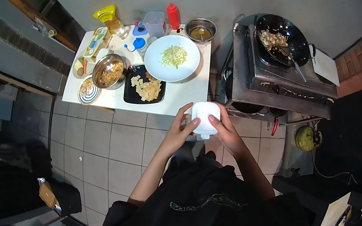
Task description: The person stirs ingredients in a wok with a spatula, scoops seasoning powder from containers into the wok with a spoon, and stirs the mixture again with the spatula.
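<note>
Both hands hold a small container with a white rounded-square lid (206, 113) and a tab facing my body, in front of the table. My left hand (182, 126) grips its left side, thumb on top. On the right side, my right hand (225, 128) is wrapped round it, its thumb also on the lid. The contents are hidden. Nearest on the table are a large white bowl (153, 67) with chopped green and pale pieces (174, 56), and a black tray (131, 92) of pale flat pieces (147, 89).
The white table (113, 100) also bears a steel bowl (97, 64) of food, a striped plate (90, 99), a blue-lidded jar (140, 46), a red squeeze bottle (173, 16) and a steel bowl of liquid (200, 21). Right, a wok (294, 30) with food and a ladle (298, 69) sits on a stove (256, 75).
</note>
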Demonstrator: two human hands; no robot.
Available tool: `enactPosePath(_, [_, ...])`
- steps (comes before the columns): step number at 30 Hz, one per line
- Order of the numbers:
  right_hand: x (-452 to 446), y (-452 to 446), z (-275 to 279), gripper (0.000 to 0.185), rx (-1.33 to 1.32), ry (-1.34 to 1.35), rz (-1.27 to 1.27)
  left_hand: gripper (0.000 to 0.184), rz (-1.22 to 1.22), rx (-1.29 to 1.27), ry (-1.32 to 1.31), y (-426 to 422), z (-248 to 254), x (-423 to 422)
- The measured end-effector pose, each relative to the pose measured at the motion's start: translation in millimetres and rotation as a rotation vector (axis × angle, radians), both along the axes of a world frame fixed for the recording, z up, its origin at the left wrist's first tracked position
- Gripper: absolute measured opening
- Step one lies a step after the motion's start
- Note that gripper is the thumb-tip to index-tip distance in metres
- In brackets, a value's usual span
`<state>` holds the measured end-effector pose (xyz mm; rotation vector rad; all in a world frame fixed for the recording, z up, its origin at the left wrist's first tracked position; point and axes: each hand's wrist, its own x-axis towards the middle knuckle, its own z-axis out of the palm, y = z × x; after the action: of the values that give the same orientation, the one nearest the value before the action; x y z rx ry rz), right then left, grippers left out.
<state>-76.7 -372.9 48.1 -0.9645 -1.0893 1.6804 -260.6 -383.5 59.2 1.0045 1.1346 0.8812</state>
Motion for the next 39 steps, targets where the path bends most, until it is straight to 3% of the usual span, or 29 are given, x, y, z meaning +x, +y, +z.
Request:
enactPosePath(1, [1,-3,2,0.047,-0.16,0.137,-0.005,0.064,0.055,0.0,0.083,-4,1,4])
enactPosePath(3, [4,-5,-1,0.047,-0.157,0.132,-0.01,0.061,0.109,0.031,0.155,-14,-10,9])
enactPosePath(5, [9,-6,-3,0.048,-0.097,0.105,-0.108,0.048,0.223,0.24,0.427,-20,-17,13])
enactPosePath(6, [11,-6,-1,0.05,-0.121,0.126,-0.106,0.048,0.22,0.246,0.424,-21,-14,15])
enactPosePath(8, [13,-5,3,0.052,-0.145,0.104,-0.107,0.034,-0.017,0.038,0.289,-24,-3,14])
enactPosePath(13, [8,-1,-8,0.055,-0.137,0.11,-0.109,0.026,0.022,0.027,0.216,-30,-8,29])
enactPosePath(18, [13,2,-5,0.056,-0.077,0.003,-0.081,0.027,0.055,0.044,-0.028,-28,-1,39])
enactPosePath(23, [38,9,3,0.053,-0.042,0.003,-0.132,0.027,0.009,0.125,-0.026,-9,8,36])
enactPosePath(27, [68,11,15,0.039,0.182,-0.113,-0.294,0.026,-0.137,0.121,-0.07,-1,17,36])
enactPosePath(29, [82,16,22,0.031,0.399,-0.327,-0.269,0.025,-0.184,0.145,-0.055,3,19,37])
enactPosePath(31, [88,19,41,0.023,0.38,-0.253,-0.29,0.024,-0.19,0.149,-0.057,6,17,40])
enactPosePath(33, [96,22,62,0.018,0.628,-0.519,-0.225,0.024,-0.191,0.151,-0.045,10,13,42])
enactPosePath(35, [98,27,86,0.014,0.582,-0.535,-0.205,0.023,-0.202,0.142,-0.039,16,15,44])
enactPosePath(37, [102,41,95,0.012,0.842,-0.807,-0.065,0.022,-0.221,0.14,-0.031,25,13,44])
enactPosePath(39, [98,58,100,0.013,0.861,-0.859,-0.059,0.017,-0.219,0.157,0.029,37,10,41])
